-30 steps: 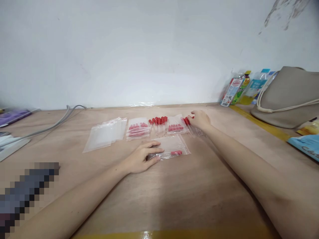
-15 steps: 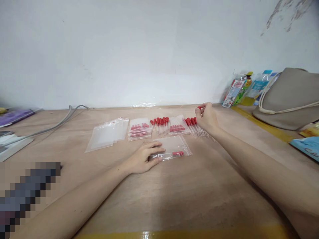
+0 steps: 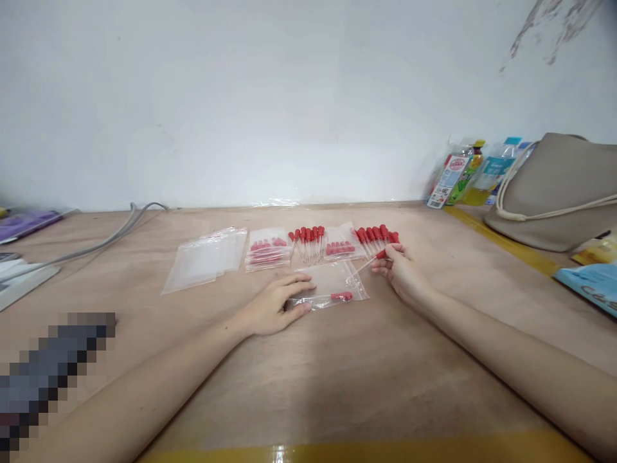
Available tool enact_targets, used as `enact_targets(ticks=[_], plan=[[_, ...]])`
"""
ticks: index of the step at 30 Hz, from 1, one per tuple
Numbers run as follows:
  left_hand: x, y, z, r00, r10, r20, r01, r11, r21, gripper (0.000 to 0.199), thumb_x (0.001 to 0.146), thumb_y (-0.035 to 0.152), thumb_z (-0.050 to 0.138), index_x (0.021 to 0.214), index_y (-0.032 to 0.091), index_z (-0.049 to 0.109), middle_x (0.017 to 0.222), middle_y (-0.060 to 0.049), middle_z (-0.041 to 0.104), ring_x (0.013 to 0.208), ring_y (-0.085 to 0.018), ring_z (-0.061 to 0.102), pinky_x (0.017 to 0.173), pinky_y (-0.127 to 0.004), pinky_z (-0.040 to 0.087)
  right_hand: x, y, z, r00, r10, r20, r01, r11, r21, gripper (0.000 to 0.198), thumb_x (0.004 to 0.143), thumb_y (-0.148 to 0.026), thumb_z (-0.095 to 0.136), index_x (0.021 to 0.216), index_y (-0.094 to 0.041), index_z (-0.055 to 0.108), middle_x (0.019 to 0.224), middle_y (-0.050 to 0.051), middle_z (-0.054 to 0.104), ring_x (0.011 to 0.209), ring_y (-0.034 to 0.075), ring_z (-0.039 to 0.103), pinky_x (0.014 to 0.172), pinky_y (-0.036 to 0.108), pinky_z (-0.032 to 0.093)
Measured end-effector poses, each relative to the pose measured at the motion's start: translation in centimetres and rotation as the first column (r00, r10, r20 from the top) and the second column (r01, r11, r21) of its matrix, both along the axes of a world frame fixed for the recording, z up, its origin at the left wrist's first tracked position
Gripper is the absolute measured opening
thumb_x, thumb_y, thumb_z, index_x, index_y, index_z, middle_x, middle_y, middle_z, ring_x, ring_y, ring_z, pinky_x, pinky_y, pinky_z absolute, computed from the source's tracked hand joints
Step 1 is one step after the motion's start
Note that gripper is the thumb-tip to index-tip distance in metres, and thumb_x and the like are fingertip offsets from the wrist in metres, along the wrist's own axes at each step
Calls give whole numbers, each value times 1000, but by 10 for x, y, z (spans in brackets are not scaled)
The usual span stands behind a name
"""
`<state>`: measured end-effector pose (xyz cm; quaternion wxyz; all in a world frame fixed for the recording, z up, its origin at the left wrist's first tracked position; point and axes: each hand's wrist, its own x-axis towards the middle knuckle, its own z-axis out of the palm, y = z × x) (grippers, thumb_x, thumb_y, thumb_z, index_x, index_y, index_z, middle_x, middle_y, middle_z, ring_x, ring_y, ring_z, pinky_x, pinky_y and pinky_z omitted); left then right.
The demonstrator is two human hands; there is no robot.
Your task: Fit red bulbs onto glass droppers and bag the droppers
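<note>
A clear zip bag point(image 3: 332, 275) lies flat on the table with one red-bulbed dropper point(image 3: 342, 296) inside. My left hand point(image 3: 277, 303) rests on the bag's left end, fingers spread. Between the fingertips of my right hand point(image 3: 403, 273) is another dropper point(image 3: 381, 254), pinched by its red bulb. Its thin clear tube points left to the bag's right end; whether the tip is inside I cannot tell. Behind my right hand lies a row of loose droppers point(image 3: 376, 235). A second group of droppers point(image 3: 308, 238) sits between a filled bag point(image 3: 340, 238) and a stack of filled bags point(image 3: 268, 241).
Flat bags without droppers point(image 3: 197, 260) overlap at the left. A grey cable point(image 3: 113, 235) runs along the far left. Drink bottles point(image 3: 496, 170), a carton point(image 3: 448, 180) and a grey-brown drawstring bag point(image 3: 554, 193) stand at the right against the wall point(image 3: 289, 96).
My right hand has come down and toward me from above the right-hand row, carrying a dropper to the bag's right end. My left hand stays on the bag.
</note>
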<state>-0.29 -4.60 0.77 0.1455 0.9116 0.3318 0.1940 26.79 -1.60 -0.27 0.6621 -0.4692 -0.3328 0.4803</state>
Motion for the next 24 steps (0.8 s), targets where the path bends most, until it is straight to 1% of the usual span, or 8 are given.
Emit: enact_targets(ticks=[4, 7, 11, 14, 16, 19, 21, 24], plan=[[1, -1, 1, 999, 35, 1, -35, 999, 2, 46, 84, 37, 49, 127, 21, 43, 129, -8, 48, 120, -22, 43, 101, -41, 35, -2, -9, -3, 971, 234, -42, -237, 966, -100, 13, 76, -16, 57, 75, -19, 44, 65, -1, 61, 59, 11, 63, 58, 24, 53], [1, -1, 0, 999, 50, 2, -50, 999, -8, 48, 84, 39, 49, 128, 21, 41, 130, -8, 47, 118, -23, 44, 101, -41, 36, 2, -13, -4, 892, 427, 147, -412, 902, -127, 20, 67, -21, 68, 75, -16, 51, 66, -1, 62, 56, 8, 59, 57, 20, 50], [1, -2, 1, 999, 48, 2, -48, 999, -10, 48, 84, 39, 48, 128, 20, 40, 129, -9, 48, 117, -23, 45, 99, -41, 37, 5, -15, 1, 696, 561, 449, -538, 821, -192, 32, 61, -36, 72, 76, -15, 54, 53, -6, 54, 46, 5, 47, 44, 17, 37], [1, -2, 1, 999, 37, 9, -37, 999, -1, 47, 84, 38, 49, 127, 20, 41, 128, -9, 49, 117, -24, 45, 99, -41, 37, 1, -15, 4, 604, 545, 581, -548, 814, -194, 34, 60, -45, 69, 72, -15, 56, 47, -9, 44, 42, 4, 37, 40, 17, 28], [1, -1, 1, 999, 35, 11, -35, 999, 5, 47, 84, 37, 49, 127, 20, 42, 128, -9, 49, 117, -24, 45, 99, -41, 37, -4, -15, 5, 574, 512, 640, -542, 823, -172, 34, 61, -48, 66, 69, -16, 57, 47, -8, 42, 43, 5, 35, 41, 18, 28], [1, -1, 0, 999, 32, 8, -32, 999, 8, 46, 84, 37, 49, 127, 20, 42, 128, -9, 48, 118, -23, 44, 100, -40, 36, -11, -16, 4, 518, 423, 744, -562, 824, -77, 31, 69, -47, 60, 65, -17, 60, 55, -3, 49, 51, 8, 43, 48, 21, 36], [0, -1, 0, 1000, 27, 11, -27, 1000, 7, 46, 84, 36, 48, 127, 20, 42, 128, -8, 49, 118, -22, 44, 101, -39, 36, -13, -17, 4, 443, 341, 829, -609, 793, -1, 30, 74, -43, 55, 60, -18, 61, 65, 0, 54, 62, 11, 49, 59, 23, 41], [0, -1, 0, 1000, 23, 11, -23, 1000, 1, 45, 84, 37, 49, 126, 21, 44, 128, -7, 49, 118, -22, 44, 101, -40, 36, -8, -12, 6, 355, 331, 874, -648, 761, -24, 30, 78, -39, 50, 61, -18, 62, 71, 1, 59, 70, 13, 53, 67, 25, 43]])
